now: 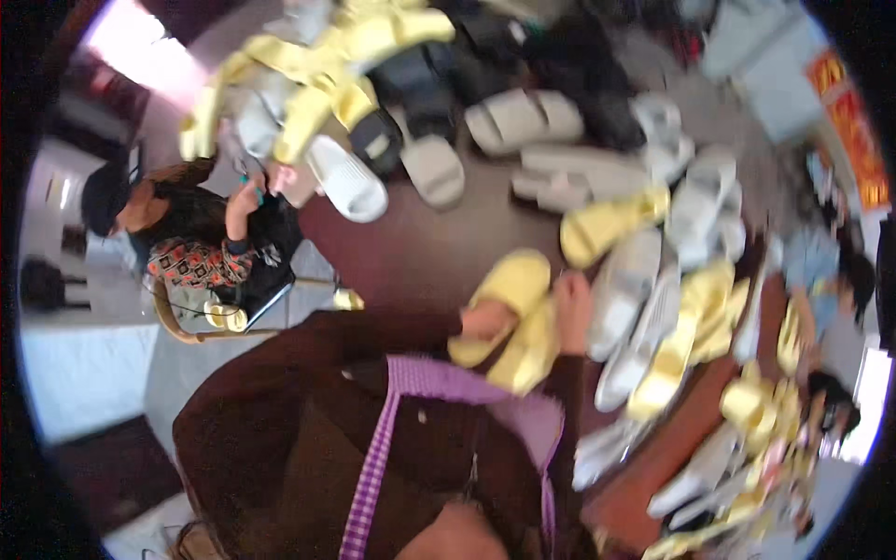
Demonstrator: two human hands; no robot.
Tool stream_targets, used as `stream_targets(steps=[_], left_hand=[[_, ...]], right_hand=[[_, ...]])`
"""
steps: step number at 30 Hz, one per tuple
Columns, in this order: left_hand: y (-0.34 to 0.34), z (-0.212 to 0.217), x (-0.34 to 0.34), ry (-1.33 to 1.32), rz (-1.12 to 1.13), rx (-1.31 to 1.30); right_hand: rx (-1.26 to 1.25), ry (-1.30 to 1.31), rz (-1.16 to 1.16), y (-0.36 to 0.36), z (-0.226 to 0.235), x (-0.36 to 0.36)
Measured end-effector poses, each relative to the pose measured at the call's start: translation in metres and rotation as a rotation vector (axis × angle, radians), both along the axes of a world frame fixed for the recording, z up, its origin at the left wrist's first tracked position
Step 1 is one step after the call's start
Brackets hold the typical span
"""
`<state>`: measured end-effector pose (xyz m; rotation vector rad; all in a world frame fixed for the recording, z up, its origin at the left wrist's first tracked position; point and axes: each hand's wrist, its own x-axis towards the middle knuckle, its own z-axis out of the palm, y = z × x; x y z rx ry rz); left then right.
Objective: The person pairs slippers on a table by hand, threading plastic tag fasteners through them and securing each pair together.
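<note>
A pair of yellow slippers (pixel 516 282) is in front of me at the table's near edge, one beside the other. My left hand (pixel 487 321) is closed on the slippers, its fingers partly hidden by the yellow foam. Against the right side of the nearer yellow slipper (pixel 528 353) is my right hand (pixel 572 306), its fingers curled together. Blur hides what those fingers hold, if anything. Just beyond that hand lies a single yellow slipper (pixel 611 227), and grey slippers (pixel 627 285) lie to its right.
The dark red table (pixel 420 245) carries many slippers: white (pixel 347 179), beige (pixel 523 121), black (pixel 376 140) and a yellow heap (pixel 322 65). A person in a black cap (pixel 201 215) sits at the left. Another slipper-covered table (pixel 644 495) and other people are at the right.
</note>
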<state>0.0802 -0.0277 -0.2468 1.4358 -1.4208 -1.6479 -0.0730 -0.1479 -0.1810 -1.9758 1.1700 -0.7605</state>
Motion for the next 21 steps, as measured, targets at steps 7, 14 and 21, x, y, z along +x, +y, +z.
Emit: stream_targets(steps=[7, 14, 21], left_hand=[[0.004, 0.017, -0.003, 0.014, 0.243, 0.169], [0.004, 0.018, -0.006, 0.062, 0.252, 0.275], [0.032, 0.103, 0.028, 0.019, 0.074, 0.133]], right_hand=[[-0.052, 0.081, 0.183, -0.004, -0.050, 0.043], [0.036, -0.240, -0.079, 0.008, -0.041, 0.041], [0.026, -0.346, -0.287, 0.037, -0.016, 0.023]])
